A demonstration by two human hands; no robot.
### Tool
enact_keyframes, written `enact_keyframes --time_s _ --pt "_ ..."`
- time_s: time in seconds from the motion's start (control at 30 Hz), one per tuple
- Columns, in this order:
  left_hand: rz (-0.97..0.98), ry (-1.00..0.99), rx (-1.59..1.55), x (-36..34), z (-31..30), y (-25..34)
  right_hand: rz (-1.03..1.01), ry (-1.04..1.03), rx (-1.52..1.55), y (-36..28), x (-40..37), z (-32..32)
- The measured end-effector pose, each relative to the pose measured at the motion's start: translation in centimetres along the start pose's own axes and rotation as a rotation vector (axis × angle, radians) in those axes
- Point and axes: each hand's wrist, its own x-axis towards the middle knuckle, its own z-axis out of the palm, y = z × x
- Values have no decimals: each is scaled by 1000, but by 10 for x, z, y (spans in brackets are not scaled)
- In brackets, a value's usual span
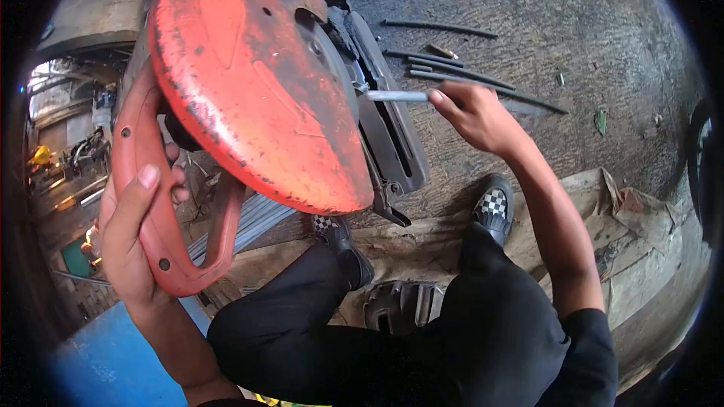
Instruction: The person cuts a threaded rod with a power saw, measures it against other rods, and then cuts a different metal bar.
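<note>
Squatting just behind the chop saw [302, 105]. Nearest me are my black trousers [422, 339] and checkered shoes [494, 207], on worn sacking [626, 234] spread on my side of the saw.

Left hand [132, 234] is clenched round the saw's red handle [162, 203], thumb lying up along it. The red guard [249, 83] is tilted over the saw base [392, 143].

Right hand [475, 117] is just right of the saw, fingertips pinching a thin pale rod [396, 96]. The rod's far end runs in under the guard at the base. Can't tell whether the blade touches it.

Past the saw on the right, loose dark rods [460, 71] lie roughly parallel on rough grey concrete [573, 22], with open floor beyond them.

Left of the saw is a blue surface [105, 362] close by, with a cluttered workshop [68, 158] further back. It's tight on that side. The sacking's right edge is ragged and curled.
</note>
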Motion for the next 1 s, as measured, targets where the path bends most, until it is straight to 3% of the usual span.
enact_keyframes --time_s 0.07,0.13,0.23,0.33,1.0 --pt "26 43 -27 0 4 1 -8 42 -129 5 14 5" --pt "30 48 -44 0 12 3 -173 301 -472 11 24 14" --pt "17 123 -85 -2 10 1 -286 413 -543 8 40 16" --pt "-12 214 -159 -3 9 0 -289 430 -570 4 49 15" --pt "-77 291 -165 -5 5 0 -251 514 -710 -24 35 17"
